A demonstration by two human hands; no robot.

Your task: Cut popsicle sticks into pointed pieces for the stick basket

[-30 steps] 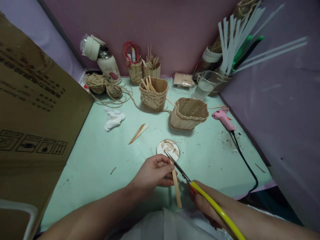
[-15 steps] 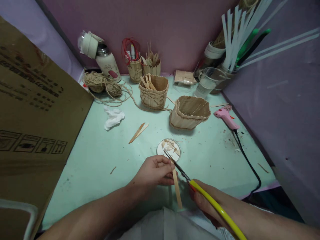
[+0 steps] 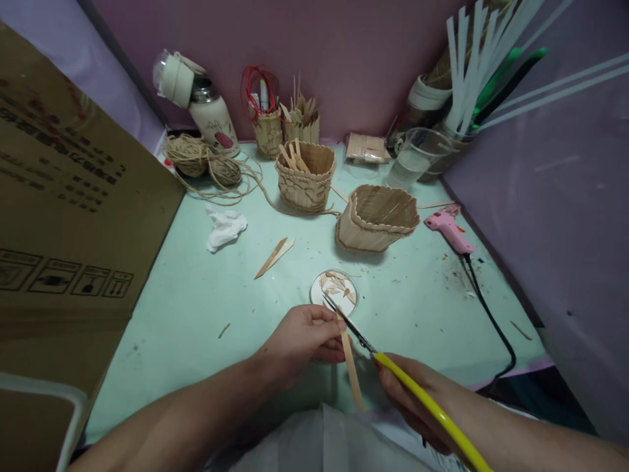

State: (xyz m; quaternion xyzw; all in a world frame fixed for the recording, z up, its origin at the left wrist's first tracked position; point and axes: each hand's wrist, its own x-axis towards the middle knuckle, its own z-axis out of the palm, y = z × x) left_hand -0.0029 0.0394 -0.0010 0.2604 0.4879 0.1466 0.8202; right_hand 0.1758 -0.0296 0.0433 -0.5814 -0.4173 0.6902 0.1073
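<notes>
My left hand pinches a flat wooden craft stick near its upper end, the rest slanting down toward my lap. In my right hand are scissors with yellow handles. Their blades lie across the stick's top end, close to my left fingertips; whether they touch the wood I cannot tell. Just beyond the blade tips is a small round white dish with several cut wooden pieces in it. Two pointed stick pieces lie crossed further left.
Two stick-built baskets stand behind the dish. To the right lies a pink glue gun with a black cord. A crumpled tissue, twine balls, a bottle and a plastic cup are around. A cardboard box borders the left.
The view has shifted slightly. The stick's lower end has swung a little to the right, while both hands keep their holds and the scissors stay at its upper end.
</notes>
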